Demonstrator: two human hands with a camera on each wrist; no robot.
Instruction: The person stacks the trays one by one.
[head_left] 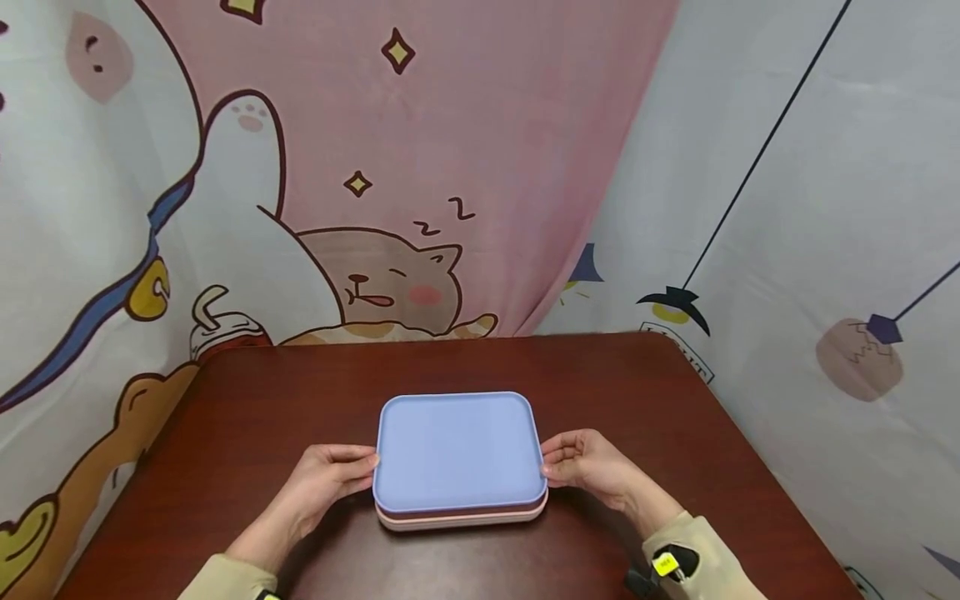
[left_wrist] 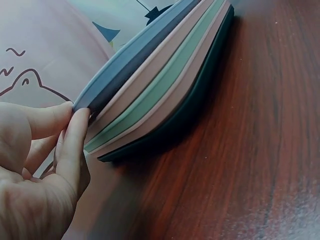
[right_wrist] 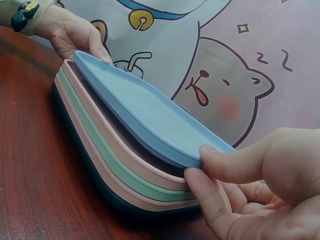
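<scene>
Both hands are pinching the blue tray: the left hand (head_left: 326,479) is gripping its left edge, the right hand (head_left: 588,467) its right edge, thumbs above and fingers beneath. That blue tray (head_left: 457,450) is sitting slightly raised atop a stack of trays (right_wrist: 120,170) on the table (head_left: 285,392). Beyond is hanging a cartoon curtain (head_left: 420,167).

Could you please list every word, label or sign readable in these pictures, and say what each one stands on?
"Z Z": on the pink cat curtain, above the sleeping cat.
Black lettering on the grey curtain by the table corner: cut off, unreadable.
Yellow tag at the right wrist: too small.
Blue tray: no text.
</scene>
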